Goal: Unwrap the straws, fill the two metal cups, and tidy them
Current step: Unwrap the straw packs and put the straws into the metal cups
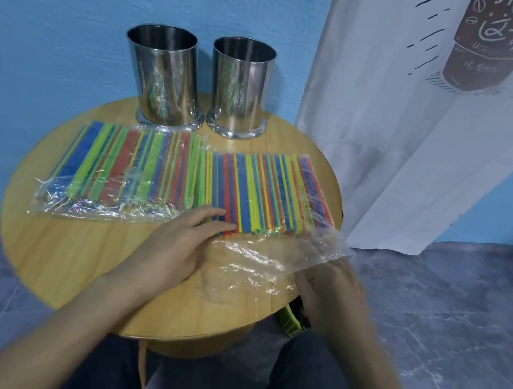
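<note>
Two packs of coloured straws lie side by side on the round wooden table (49,260). The left pack (119,170) is still sealed in clear plastic. The right pack (262,192) is open at its near end. My left hand (180,246) rests flat with its fingertips on the near ends of the right pack's straws. My right hand (330,292) pinches the loose clear wrapper (258,261) at the pack's near right corner. Two empty metal cups, the left cup (166,77) and the right cup (239,87), stand upright at the table's far edge.
A blue wall stands right behind the cups. A white printed cloth (426,119) hangs at the right, close to the table's edge. A yellow object (291,321) shows below the table's near right rim, above my knees. The floor is grey.
</note>
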Tool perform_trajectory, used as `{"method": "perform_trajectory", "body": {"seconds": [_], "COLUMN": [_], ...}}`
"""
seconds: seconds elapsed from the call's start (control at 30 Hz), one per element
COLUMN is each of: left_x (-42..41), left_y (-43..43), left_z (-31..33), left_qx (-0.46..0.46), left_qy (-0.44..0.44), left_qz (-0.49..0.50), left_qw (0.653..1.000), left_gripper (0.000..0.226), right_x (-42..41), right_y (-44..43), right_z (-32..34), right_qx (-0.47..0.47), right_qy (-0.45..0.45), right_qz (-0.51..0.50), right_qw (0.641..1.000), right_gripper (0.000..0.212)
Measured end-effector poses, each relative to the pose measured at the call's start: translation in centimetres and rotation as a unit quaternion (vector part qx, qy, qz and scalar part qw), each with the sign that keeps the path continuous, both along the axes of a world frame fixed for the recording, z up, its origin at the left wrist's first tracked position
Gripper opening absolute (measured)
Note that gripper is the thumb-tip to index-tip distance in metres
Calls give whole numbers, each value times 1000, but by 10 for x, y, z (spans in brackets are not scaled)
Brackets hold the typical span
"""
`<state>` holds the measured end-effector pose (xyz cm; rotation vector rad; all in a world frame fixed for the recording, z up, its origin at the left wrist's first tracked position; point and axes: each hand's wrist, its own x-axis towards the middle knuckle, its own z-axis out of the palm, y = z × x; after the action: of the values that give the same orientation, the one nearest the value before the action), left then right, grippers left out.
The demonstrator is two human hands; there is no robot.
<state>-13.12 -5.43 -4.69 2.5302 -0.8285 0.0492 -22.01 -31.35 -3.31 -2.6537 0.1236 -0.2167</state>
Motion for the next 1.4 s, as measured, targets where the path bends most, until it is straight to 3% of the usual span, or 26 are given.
{"method": "perform_trajectory", "body": {"seconds": [0.13,0.37,0.47,0.57,0.67,0.73,0.8,0.9,1.07,1.23,1.3,1.4], "left_x": [4,5,6,4,3,1,-3,-4,0,-4,-3,-3], "left_y": [6,3,2,2,3,1,-1,1,-4,-16,-17,-15], "left_z": [0,-7,-10,-9,-8,-4,4,8,29,43,36,28], "left_qx": [1,-24,-27,-47,-69,-87,-123,-193,-345,-382,-357,-271], "left_qy": [14,-3,-5,-11,-20,-7,2,9,84,80,89,88], "left_qz": [-12,11,17,26,34,36,28,25,48,23,27,28], "left_qw": [1000,1000,999,999,997,996,992,981,934,920,930,958], "left_gripper": [53,33,32,27,23,27,32,20,17,17,18,42], "right_x": [-11,-29,-36,-37,-30,-21,-10,7,21,39,46,51], "right_y": [-12,-30,-44,-60,-68,-68,-63,-53,-26,11,22,35], "right_z": [-4,-14,-15,-17,-22,-27,-29,-21,7,29,32,35], "right_qx": [-2,40,75,76,49,24,15,30,158,300,344,349], "right_qy": [31,-78,-111,-104,-16,1,-29,-78,-121,-91,-78,-72], "right_qz": [7,19,-36,-80,-19,17,29,21,45,120,133,159], "right_qw": [999,996,990,988,998,1000,999,996,979,942,926,921], "right_gripper": [27,13,12,35,74,82,66,26,6,19,22,20]}}
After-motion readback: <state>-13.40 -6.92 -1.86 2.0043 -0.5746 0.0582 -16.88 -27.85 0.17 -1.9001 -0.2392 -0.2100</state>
